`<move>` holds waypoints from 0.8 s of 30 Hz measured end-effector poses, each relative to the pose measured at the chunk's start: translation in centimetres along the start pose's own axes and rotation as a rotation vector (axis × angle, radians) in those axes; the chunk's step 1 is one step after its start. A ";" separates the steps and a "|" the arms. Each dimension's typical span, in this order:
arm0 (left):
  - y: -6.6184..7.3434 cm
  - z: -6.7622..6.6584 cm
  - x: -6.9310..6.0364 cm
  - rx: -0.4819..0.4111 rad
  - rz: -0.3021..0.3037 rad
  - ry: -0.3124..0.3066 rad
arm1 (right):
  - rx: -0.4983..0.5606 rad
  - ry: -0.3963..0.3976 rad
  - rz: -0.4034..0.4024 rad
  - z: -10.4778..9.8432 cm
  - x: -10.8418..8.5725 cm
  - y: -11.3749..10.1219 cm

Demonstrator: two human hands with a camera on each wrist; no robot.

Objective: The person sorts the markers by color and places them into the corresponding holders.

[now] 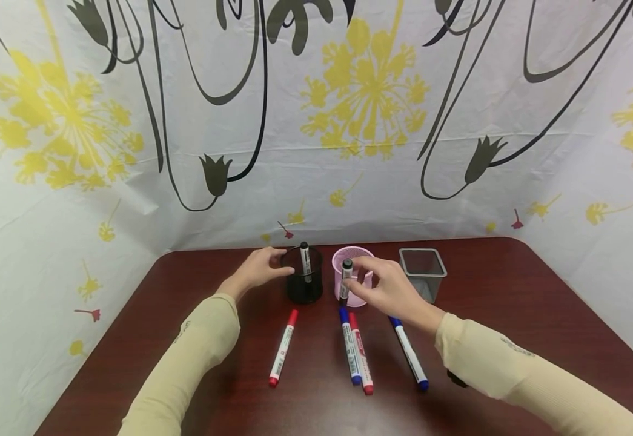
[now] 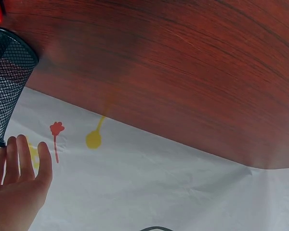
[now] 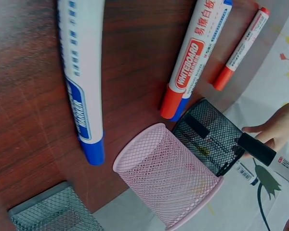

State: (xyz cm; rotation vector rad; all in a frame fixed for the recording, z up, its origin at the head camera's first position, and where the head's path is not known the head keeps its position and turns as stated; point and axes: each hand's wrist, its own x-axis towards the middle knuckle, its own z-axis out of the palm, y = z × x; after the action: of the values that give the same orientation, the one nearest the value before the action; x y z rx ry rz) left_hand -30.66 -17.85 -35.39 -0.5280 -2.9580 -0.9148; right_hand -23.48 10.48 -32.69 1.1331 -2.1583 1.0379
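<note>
My right hand [image 1: 384,284] pinches a black whiteboard marker [image 1: 346,282] between thumb and fingers. The marker stands nearly upright in front of the pink mesh pen cup [image 1: 352,250]. To the left, my left hand [image 1: 257,266] touches the rim of a black mesh pen cup [image 1: 304,293], thumb at the front. In the left wrist view, the fingers of that hand [image 2: 21,187] look fairly straight against the cup [image 2: 12,79]. Another black marker [image 1: 306,261] leans inside the black cup. The right wrist view shows the held marker [image 3: 285,166] overlapping the black cup [image 3: 209,137].
A grey square mesh holder [image 1: 427,284] stands at the right. Nearer on the brown table [image 1: 229,399] lie a red marker [image 1: 283,348], a blue marker [image 1: 350,345] beside another red marker [image 1: 361,354], and a second blue marker [image 1: 410,354]. A patterned cloth [image 1: 283,127] hangs behind.
</note>
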 end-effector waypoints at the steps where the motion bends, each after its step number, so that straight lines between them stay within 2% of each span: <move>1: 0.0 0.0 0.0 -0.001 -0.001 0.001 | 0.006 -0.001 0.006 0.1 0.1 0.0; 10: -0.2 0.1 0.0 -0.010 0.001 0.004 | 0.015 -0.019 0.052 0.7 1.4 0.2; 24: -0.2 0.1 0.0 0.007 0.014 0.009 | -0.018 0.035 0.101 1.4 3.7 0.5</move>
State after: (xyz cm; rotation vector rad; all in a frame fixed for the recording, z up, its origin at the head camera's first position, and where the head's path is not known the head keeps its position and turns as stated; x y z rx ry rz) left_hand -30.68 -17.94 -35.55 -0.5413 -2.9443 -0.9034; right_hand -26.04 7.81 -31.14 0.9998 -2.2121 1.0713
